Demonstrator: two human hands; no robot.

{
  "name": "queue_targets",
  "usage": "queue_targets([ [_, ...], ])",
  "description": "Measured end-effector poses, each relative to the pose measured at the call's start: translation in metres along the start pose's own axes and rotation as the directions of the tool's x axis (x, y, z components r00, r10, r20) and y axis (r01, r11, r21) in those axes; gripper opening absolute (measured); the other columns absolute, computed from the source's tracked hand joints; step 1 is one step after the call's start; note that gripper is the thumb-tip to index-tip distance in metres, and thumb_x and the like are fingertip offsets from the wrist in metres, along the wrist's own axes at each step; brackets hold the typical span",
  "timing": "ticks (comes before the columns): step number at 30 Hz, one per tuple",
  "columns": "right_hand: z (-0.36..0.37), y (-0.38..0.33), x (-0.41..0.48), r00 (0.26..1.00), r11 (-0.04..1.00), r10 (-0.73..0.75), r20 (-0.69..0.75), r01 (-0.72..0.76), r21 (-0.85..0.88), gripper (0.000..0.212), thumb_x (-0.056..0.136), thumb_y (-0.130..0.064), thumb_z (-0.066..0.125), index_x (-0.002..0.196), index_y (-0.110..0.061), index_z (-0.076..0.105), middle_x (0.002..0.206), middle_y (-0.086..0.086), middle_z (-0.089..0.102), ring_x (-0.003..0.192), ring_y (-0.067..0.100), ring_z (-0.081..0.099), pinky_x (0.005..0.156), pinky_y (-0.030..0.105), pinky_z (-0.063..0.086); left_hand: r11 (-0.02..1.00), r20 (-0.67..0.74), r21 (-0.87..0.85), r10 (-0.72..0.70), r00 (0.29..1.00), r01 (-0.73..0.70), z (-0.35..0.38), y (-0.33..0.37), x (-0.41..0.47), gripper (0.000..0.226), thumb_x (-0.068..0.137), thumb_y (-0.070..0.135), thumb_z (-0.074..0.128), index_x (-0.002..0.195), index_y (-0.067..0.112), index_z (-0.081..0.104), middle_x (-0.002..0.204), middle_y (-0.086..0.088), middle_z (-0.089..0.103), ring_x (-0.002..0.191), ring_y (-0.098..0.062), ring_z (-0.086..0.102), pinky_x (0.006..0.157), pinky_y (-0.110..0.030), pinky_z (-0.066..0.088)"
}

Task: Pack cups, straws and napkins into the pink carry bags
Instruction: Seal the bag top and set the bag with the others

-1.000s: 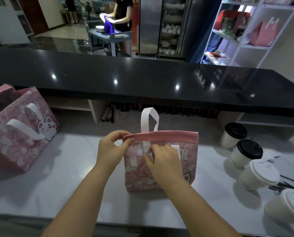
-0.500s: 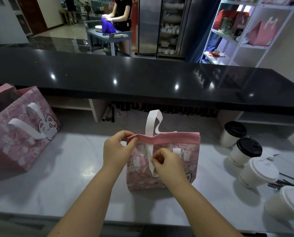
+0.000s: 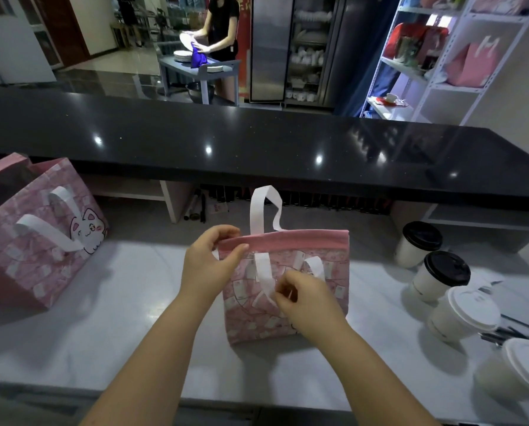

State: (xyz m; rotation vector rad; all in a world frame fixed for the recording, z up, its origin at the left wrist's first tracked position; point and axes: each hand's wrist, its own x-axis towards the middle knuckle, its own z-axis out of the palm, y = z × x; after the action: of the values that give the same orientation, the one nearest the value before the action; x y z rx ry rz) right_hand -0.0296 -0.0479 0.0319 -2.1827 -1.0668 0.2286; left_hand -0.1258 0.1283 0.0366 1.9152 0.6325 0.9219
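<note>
A small pink carry bag [image 3: 315, 290] with white strap handles stands upright on the white counter, its mouth pressed flat. My left hand [image 3: 209, 265] pinches the bag's top rim at its left corner. Lower down, my right hand [image 3: 306, 299] pinches the front white handle against the bag's face. The rear handle loops up above the rim. To the right stand two paper cups with black lids [image 3: 438, 276] and two with white lids [image 3: 463, 315]. Dark straws [image 3: 515, 333] lie beside them.
A larger pink cat-print bag [image 3: 39, 238] stands at the far left of the white counter [image 3: 134, 302]. A raised black counter [image 3: 257, 142] runs across behind. Farther back, a person wipes plates at a grey table, and shelves stand at right.
My right hand slid down the front of the bag, pulling the front white handle downward. The left hand kept its pinch on the rim while the rear handle flopped slightly.
</note>
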Motion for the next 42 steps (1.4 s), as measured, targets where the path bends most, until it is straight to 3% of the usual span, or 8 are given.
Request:
queue_targets([
  [3,-0.025,0.008,0.000,0.917,0.958,-0.231,-0.325,0.273,0.090,0.012,0.085,-0.020,0.070,0.076,-0.024,0.062,0.072,-0.016,0.057,0.068,0.005,0.053,0.062,0.019,0.045,0.983,-0.060,-0.134,-0.135,0.989,0.126,-0.001,-0.012,-0.009,0.029,0.082,0.029,0.076,0.104,0.041,0.064,0.099,0.023,0.067,0.093,0.001,0.063,0.078,-0.023,0.056],
  [6,-0.053,0.039,0.009,0.798,0.949,-0.120,-0.590,0.266,0.167,0.016,0.088,-0.014,0.068,0.100,-0.025,0.066,0.093,-0.011,0.062,0.083,0.009,0.057,0.074,0.027,0.050,0.965,-0.066,-0.202,-0.182,0.981,0.165,-0.006,-0.020,-0.014,0.024,0.083,0.027,0.073,0.094,0.047,0.069,0.096,0.021,0.070,0.090,-0.004,0.066,0.075,-0.023,0.056],
  [11,-0.068,0.077,0.044,0.965,0.895,0.216,-0.150,-0.134,0.425,0.039,0.088,-0.023,0.069,0.122,-0.039,0.058,0.121,-0.015,0.059,0.112,0.007,0.054,0.091,0.031,0.048,0.969,-0.092,-0.167,-0.197,0.976,0.180,-0.005,-0.020,-0.003,0.024,0.081,0.020,0.076,0.079,0.044,0.072,0.084,0.016,0.072,0.081,-0.005,0.068,0.074,-0.025,0.056],
  [16,-0.053,0.083,0.059,0.914,0.781,0.322,-0.246,-0.110,0.615,0.022,0.086,-0.008,0.069,0.080,-0.028,0.064,0.082,-0.006,0.066,0.082,0.014,0.064,0.064,0.020,0.051,0.956,-0.130,-0.213,-0.233,0.964,0.203,-0.003,-0.022,0.000,0.023,0.079,0.017,0.077,0.075,0.039,0.075,0.078,0.010,0.074,0.076,-0.008,0.070,0.070,-0.024,0.058],
  [21,-0.034,0.094,0.040,0.924,0.644,0.315,-0.216,-0.041,0.764,0.030,0.084,-0.009,0.073,0.101,-0.033,0.069,0.097,-0.013,0.072,0.086,0.000,0.067,0.066,0.017,0.055,0.870,-0.089,-0.425,-0.316,0.944,0.251,0.002,-0.026,-0.031,0.020,0.076,0.038,0.072,0.095,0.045,0.072,0.101,0.014,0.073,0.093,-0.001,0.068,0.072,-0.013,0.054],
  [29,0.005,0.150,-0.024,0.911,0.572,0.372,0.180,-0.378,0.728,0.025,0.071,-0.026,0.078,0.096,-0.023,0.075,0.099,0.002,0.075,0.094,0.021,0.071,0.076,0.032,0.056,0.784,0.026,-0.325,-0.551,0.834,0.529,0.013,-0.069,-0.118,0.033,0.074,0.025,0.076,0.105,0.034,0.068,0.099,0.019,0.073,0.095,-0.001,0.068,0.071,-0.016,0.056],
  [34,0.011,0.137,-0.003,0.913,0.539,0.344,0.219,-0.383,0.750,0.009,0.087,-0.020,0.069,0.089,-0.025,0.077,0.094,0.001,0.076,0.084,0.017,0.072,0.061,0.022,0.055,0.794,-0.091,-0.343,-0.559,0.824,0.502,0.027,-0.060,-0.109,0.015,0.094,0.017,0.061,0.090,0.028,0.070,0.083,0.012,0.075,0.074,-0.003,0.070,0.059,-0.013,0.053],
  [42,0.017,0.160,-0.001,0.879,0.491,0.427,0.211,-0.422,0.762,0.008,0.081,-0.008,0.074,0.088,-0.010,0.071,0.087,0.005,0.075,0.082,0.022,0.071,0.063,0.023,0.056,0.755,-0.161,-0.363,-0.629,0.761,0.547,0.031,-0.076,-0.136,0.018,0.084,0.004,0.070,0.091,0.021,0.071,0.088,0.004,0.076,0.089,-0.017,0.072,0.074,-0.022,0.056],
])
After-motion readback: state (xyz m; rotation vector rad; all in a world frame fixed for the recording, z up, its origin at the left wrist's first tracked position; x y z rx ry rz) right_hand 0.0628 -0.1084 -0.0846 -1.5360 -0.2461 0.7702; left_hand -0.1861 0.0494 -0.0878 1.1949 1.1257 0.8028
